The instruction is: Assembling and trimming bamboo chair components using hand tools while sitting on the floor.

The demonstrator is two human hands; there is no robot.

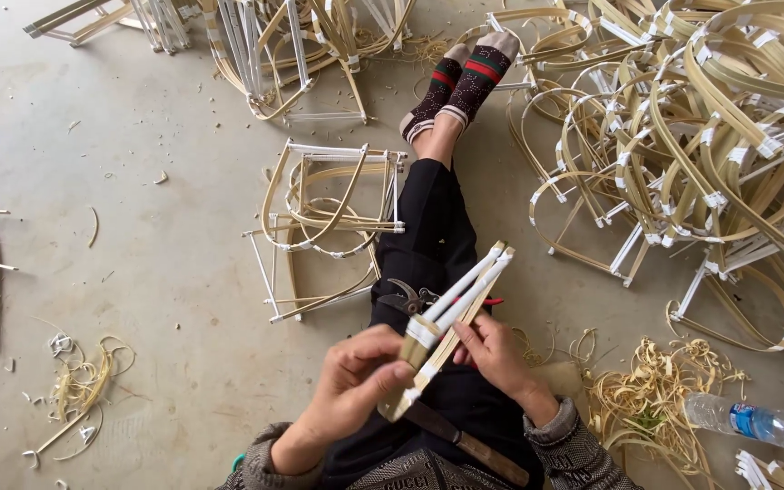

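A bundle of bamboo strips (454,313), bound with white tape, lies slanted over the person's lap, its far end pointing up and to the right. The left hand (356,377) clasps the near end, fingers curled around it and thumb pressed against the taped part. The right hand (494,349) grips the bundle from the right side, fingers closed on the strips just past the tape. Both wrists bend inward, forearms coming in from the near edge.

Just beyond the hands, a pair of pruning shears (415,298) rests on the black trousers, and a knife with a wooden handle (469,445) lies across the lap close to the body. The blade is near the wrists, so a slip of either hand could bring skin against it. The strips could also fan apart if the left hand's hold loosens.

To the left stands a bamboo frame (328,227) on the concrete floor (165,272); a heap of curved frames (700,127) fills the far right, with shavings (646,399) and a plastic bottle (750,422) near right.
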